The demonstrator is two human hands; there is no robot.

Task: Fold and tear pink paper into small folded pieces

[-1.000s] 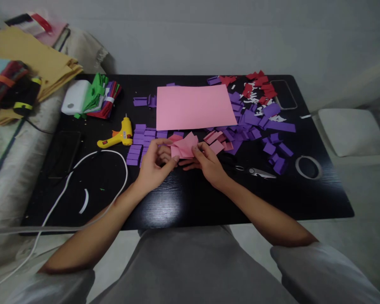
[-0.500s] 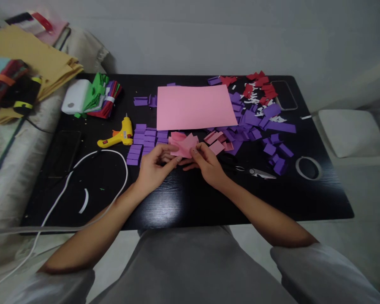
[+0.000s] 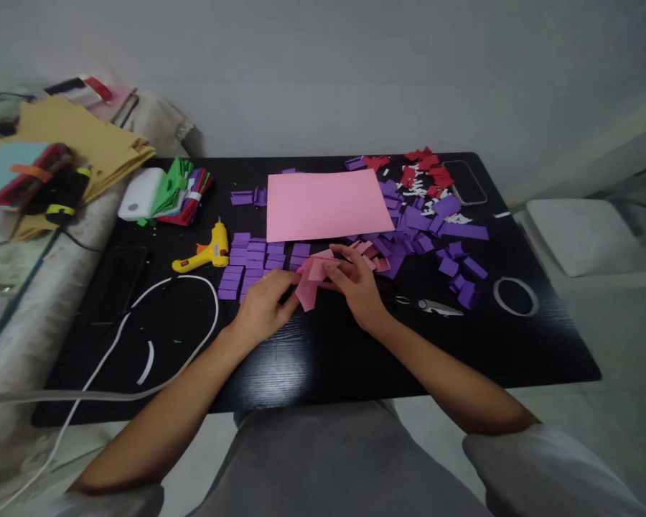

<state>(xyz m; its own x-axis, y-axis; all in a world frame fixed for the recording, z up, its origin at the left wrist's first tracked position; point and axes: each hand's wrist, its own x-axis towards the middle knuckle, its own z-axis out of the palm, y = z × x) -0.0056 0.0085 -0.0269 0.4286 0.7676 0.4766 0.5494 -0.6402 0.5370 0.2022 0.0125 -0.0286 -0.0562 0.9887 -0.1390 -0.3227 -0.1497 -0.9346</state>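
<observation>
Over the black table (image 3: pixel 323 359), my left hand (image 3: pixel 263 307) and my right hand (image 3: pixel 358 283) both pinch a small stack of pink paper pieces (image 3: pixel 311 280). The fingers of both hands are closed on it. One piece hangs down from the stack, tilted toward me. Behind the hands lies a large pink sheet (image 3: pixel 326 203). Neat rows of folded purple pieces (image 3: pixel 250 260) sit just left of the stack. A few loose pink pieces (image 3: pixel 370 255) lie right of my right hand.
A yellow glue gun (image 3: pixel 207 251) with a white cable (image 3: pixel 156 337) lies at the left. Scissors (image 3: pixel 428 306), a tape ring (image 3: pixel 515 295), scattered purple scraps (image 3: pixel 436 226) and red scraps (image 3: pixel 423 166) fill the right. Coloured paper stacks (image 3: pixel 180 188) and a white device (image 3: pixel 140 192) sit back left.
The camera tilted, so the table sits lower in view. My hands turned the pink stack, and one piece now hangs down toward me.
</observation>
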